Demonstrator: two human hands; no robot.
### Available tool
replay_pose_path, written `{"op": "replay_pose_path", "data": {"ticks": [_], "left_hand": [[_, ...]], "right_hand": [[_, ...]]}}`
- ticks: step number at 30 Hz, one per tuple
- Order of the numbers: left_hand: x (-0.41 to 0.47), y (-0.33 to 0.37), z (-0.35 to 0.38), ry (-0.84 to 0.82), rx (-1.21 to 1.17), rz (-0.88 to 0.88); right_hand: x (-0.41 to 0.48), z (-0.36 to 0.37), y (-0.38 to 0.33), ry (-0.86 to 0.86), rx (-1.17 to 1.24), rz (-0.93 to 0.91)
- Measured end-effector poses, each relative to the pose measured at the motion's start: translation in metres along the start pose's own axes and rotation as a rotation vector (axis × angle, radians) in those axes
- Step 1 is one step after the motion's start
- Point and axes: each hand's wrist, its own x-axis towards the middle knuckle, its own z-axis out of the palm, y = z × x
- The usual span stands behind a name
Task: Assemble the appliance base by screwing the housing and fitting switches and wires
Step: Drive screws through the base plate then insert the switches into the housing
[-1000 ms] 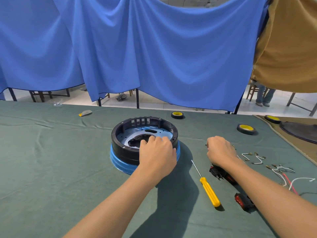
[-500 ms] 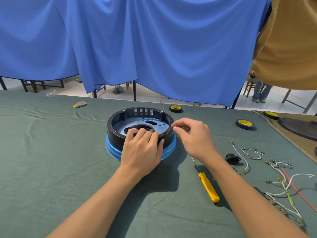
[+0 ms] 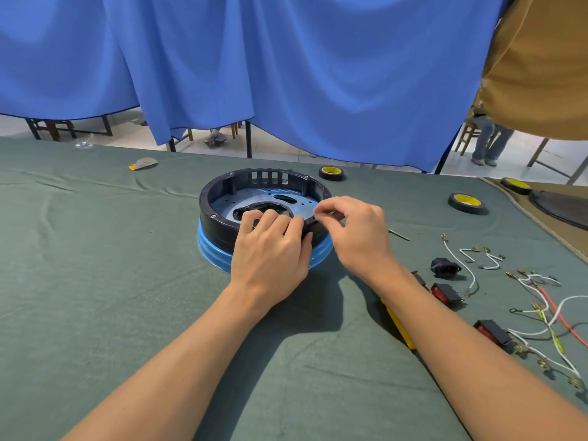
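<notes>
The round appliance base (image 3: 222, 218), a black ring housing on a blue lower part, sits mid-table. My left hand (image 3: 270, 249) grips its near rim, fingers curled over the edge into the inside. My right hand (image 3: 356, 230) hovers at the rim's right side, thumb and forefinger pinched together; whatever they pinch is too small to see. A yellow-handled screwdriver (image 3: 397, 326) lies under my right forearm, its tip (image 3: 399, 234) showing beyond the hand. Red rocker switches (image 3: 445, 291) (image 3: 493, 334), a black socket (image 3: 444, 267) and loose wires (image 3: 541, 300) lie to the right.
Black-and-yellow tape rolls (image 3: 332, 172) (image 3: 467, 202) (image 3: 515, 185) lie on the green cloth behind and right of the base. A brown mat with a dark disc (image 3: 563, 208) lies at the far right. A small scrap (image 3: 143, 163) lies far left. Blue curtains hang behind the table.
My right hand left the parts on the right and came to the housing's right rim with fingertips pinched. My left hand stayed gripping the near rim.
</notes>
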Motion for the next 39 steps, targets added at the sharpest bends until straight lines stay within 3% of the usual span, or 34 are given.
{"op": "replay_pose_path", "data": {"ticks": [7,16,20,23,27,32,39], "left_hand": [[0.0,0.0,0.0,-0.022,-0.02,-0.007],[-0.001,-0.001,-0.001,-0.009,-0.034,-0.004],[0.0,0.001,-0.005,-0.007,-0.019,-0.011],[0.004,0.007,-0.006,-0.018,0.003,0.0],[0.005,0.014,-0.004,-0.122,0.015,0.016],[0.006,0.014,-0.006,-0.199,0.024,-0.002],[0.006,0.015,-0.017,-0.367,0.082,0.008]], "right_hand": [[0.002,0.002,-0.001,-0.011,0.005,0.014],[0.003,-0.012,0.0,-0.175,-0.016,0.04],[0.014,-0.034,0.016,-0.02,-0.01,0.132],[0.019,-0.056,0.053,-0.05,-0.2,0.385],[0.004,-0.056,0.086,-0.33,-0.554,0.595],[0.0,-0.046,0.092,-0.296,-0.68,0.605],[0.004,-0.046,0.092,-0.34,-0.645,0.606]]}}
